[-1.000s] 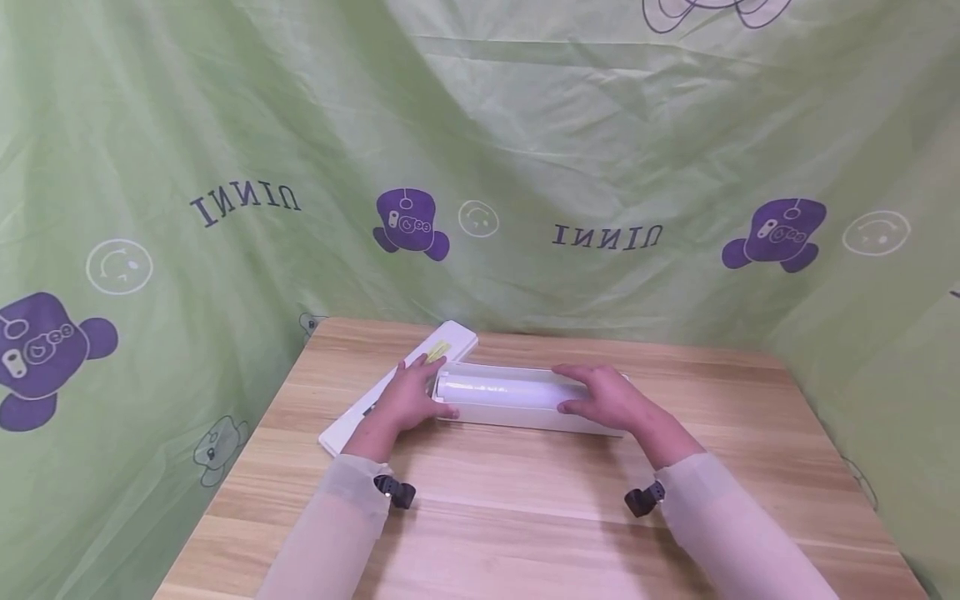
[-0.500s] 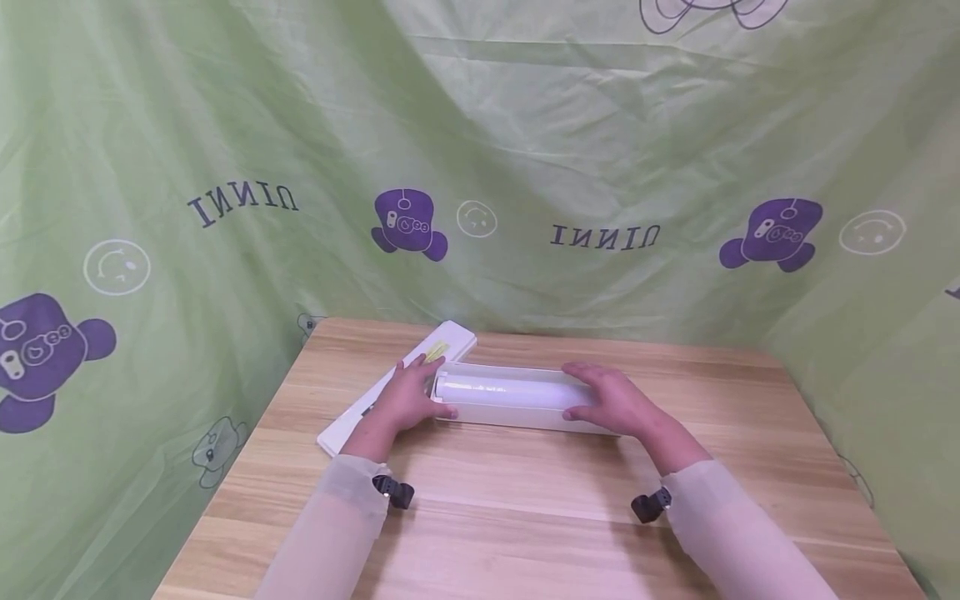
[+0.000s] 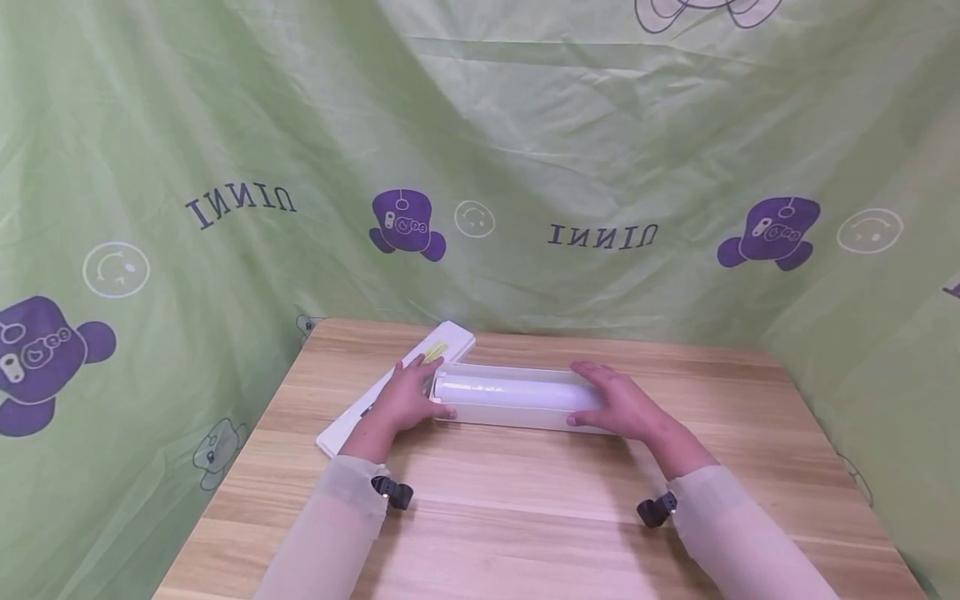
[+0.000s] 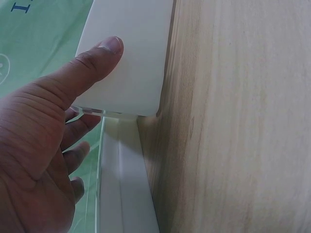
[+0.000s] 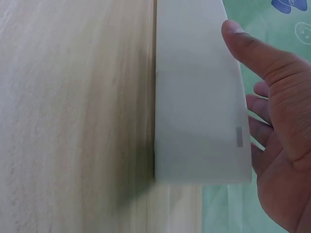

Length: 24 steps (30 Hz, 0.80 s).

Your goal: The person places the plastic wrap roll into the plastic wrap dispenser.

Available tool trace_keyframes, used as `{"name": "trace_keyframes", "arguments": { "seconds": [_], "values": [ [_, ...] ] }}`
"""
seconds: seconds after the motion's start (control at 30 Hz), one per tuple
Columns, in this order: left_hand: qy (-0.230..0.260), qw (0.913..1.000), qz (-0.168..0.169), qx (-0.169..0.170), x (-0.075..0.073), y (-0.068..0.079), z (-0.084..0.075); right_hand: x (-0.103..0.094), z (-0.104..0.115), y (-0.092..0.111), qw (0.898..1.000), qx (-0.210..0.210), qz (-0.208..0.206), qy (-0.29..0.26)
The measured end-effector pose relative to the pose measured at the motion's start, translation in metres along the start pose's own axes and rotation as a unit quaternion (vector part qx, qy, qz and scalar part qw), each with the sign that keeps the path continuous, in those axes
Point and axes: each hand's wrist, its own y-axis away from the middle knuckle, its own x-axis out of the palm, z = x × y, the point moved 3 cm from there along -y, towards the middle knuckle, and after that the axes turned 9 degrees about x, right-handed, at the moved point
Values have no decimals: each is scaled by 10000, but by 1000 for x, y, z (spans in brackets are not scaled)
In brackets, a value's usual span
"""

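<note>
A long white cling film dispenser box (image 3: 517,416) lies on the table without its lid, a shiny roll of film (image 3: 510,392) inside it. My left hand (image 3: 403,400) holds the box's left end, the thumb flat against the near wall and the fingers at the far side. My right hand (image 3: 626,404) spans the right part of the box, its thumb at the near wall's upper edge and its fingers loosely bent beyond the far wall. Behind my left hand a long white lid (image 3: 450,337) with a yellow-green label lies aslant, partly hidden by that hand.
The wooden table (image 3: 510,517) extends in front of the box and to both sides. A green curtain (image 3: 525,125) with purple bear prints hangs behind the table and at its sides.
My right hand has slid a little to the right along the box, uncovering more of the film roll. My left hand, the box and the lid stay in place.
</note>
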Motion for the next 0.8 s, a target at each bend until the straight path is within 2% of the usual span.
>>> {"name": "trace_keyframes", "arguments": {
  "seconds": [0.8],
  "values": [
    [-37,9999,-76,123,-1,1,-1,-3,-23,9,9997,173,-115,107]
  ]
}}
